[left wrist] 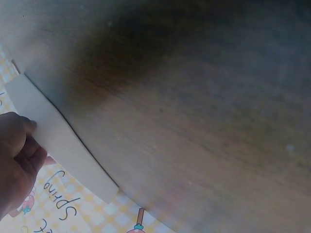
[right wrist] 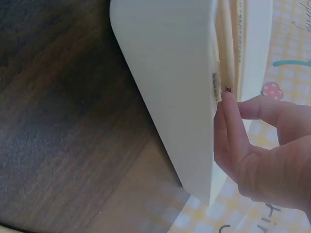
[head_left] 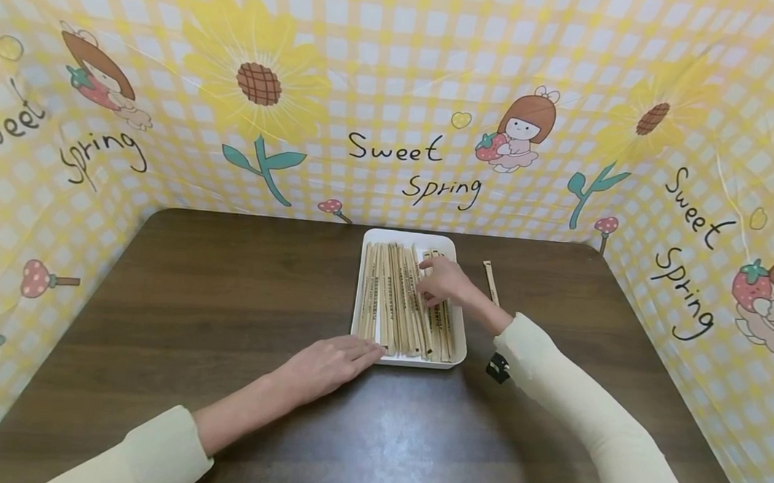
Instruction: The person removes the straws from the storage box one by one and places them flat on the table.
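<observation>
Long, narrow, printed brown paper-wrapped sticks (head_left: 391, 293) lie side by side in a shallow white tray (head_left: 357, 327). My left hand (head_left: 328, 366) is at the tray's front left corner, fingers over the rim. In the left wrist view, its thumb (left wrist: 26, 127) presses the tray's outer wall (left wrist: 63, 141). Over the right part of the tray, my right hand (head_left: 447, 280) reaches in among the sticks, partly covering them. In the right wrist view, a fingertip (right wrist: 229, 97) touches the end of one paper-wrapped stick (right wrist: 225, 48), with the thumb apart from it.
One more paper-wrapped stick (head_left: 490, 280) lies on the brown table (head_left: 260, 279) to the right of the tray, partly behind my right wrist. A small black object (head_left: 498, 367) shows by the right sleeve. Patterned yellow checked cloth (head_left: 383, 73) surrounds the table's back and sides.
</observation>
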